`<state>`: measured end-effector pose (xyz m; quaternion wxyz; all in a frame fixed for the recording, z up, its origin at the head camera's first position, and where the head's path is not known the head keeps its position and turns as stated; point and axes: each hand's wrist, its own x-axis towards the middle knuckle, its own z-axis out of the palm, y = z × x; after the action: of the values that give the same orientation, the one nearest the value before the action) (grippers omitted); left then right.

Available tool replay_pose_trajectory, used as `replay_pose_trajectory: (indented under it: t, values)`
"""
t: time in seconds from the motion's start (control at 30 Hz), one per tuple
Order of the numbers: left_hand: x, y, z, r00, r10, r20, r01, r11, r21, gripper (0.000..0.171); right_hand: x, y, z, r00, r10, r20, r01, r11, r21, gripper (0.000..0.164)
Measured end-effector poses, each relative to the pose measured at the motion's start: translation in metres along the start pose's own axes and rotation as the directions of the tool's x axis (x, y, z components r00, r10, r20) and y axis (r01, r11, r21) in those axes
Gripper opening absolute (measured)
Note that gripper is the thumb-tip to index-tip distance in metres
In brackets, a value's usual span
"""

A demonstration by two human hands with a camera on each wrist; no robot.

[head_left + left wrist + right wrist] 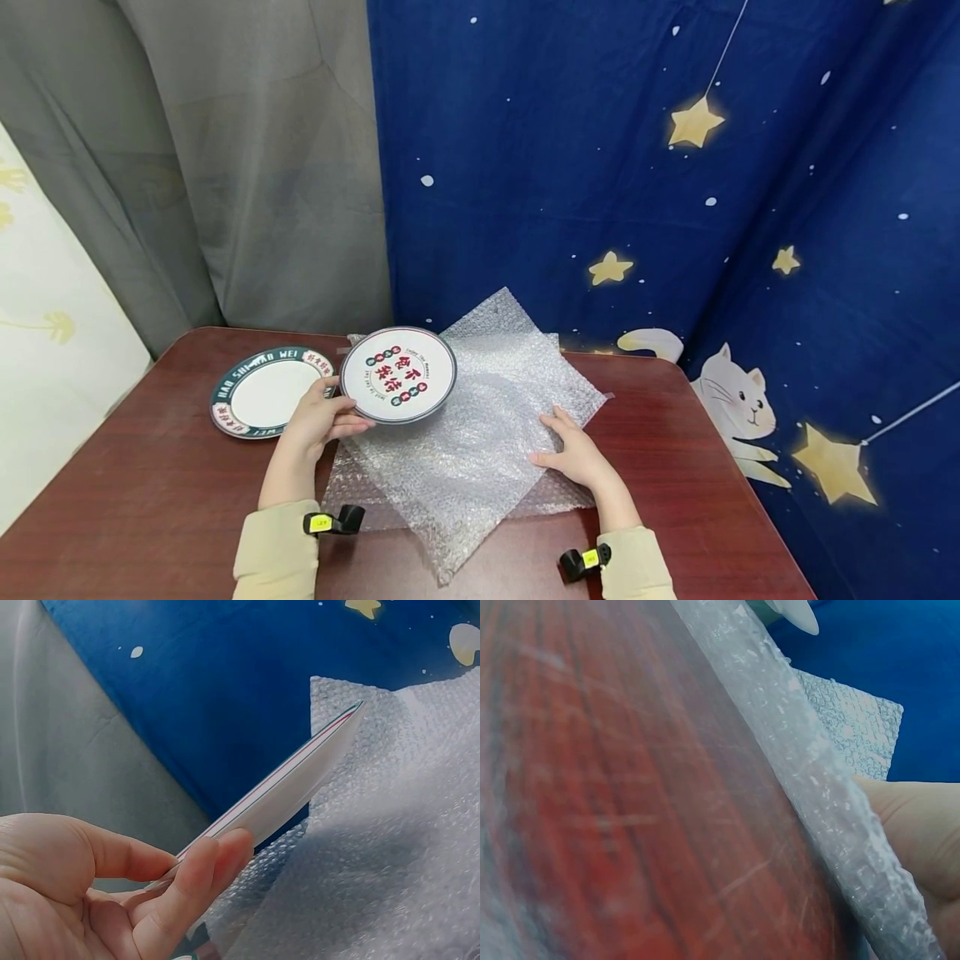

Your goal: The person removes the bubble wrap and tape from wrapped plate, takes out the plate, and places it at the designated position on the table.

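My left hand (pixel 321 417) pinches the left edge of a round white plate (pixel 398 376) with a dark rim and red and teal characters. Held up and tilted, the plate (pixel 277 791) appears nearly edge-on in the left wrist view, thumb on one face and fingers on the other. Beneath it, bubble wrap (pixel 457 475) lies in two crossed layers, and a faint round outline shows through the top one. My right hand (pixel 576 454) rests at the wrap's right side with fingers spread. The right wrist view shows part of that hand (pixel 922 832) behind a strip of bubble wrap (pixel 810 772).
A second plate (pixel 270 392), white with a wide teal lettered rim, lies on the left of the brown table (pixel 135 492). Grey curtain (pixel 277 208) and blue star-patterned curtain (pixel 540 150) hang right behind the table's far edge.
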<state>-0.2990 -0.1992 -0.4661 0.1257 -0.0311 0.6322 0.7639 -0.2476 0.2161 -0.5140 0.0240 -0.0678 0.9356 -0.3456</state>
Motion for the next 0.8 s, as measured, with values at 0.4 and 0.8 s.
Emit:
replay_pose_trajectory:
  t: [0.4,0.8]
  values:
    - [-0.006,0.006,-0.012,0.999,-0.002,-0.043,0.001,1.000,-0.019,0.064,-0.002,-0.003,-0.001,1.000,0.009,-0.002,-0.009,1.000,-0.002,0.077]
    - [-0.010,0.008,-0.023,0.998,0.001,-0.065,-0.004,0.999,-0.049,0.058,-0.001,-0.003,-0.001,1.000,0.019,0.002,-0.019,1.000,0.001,0.077]
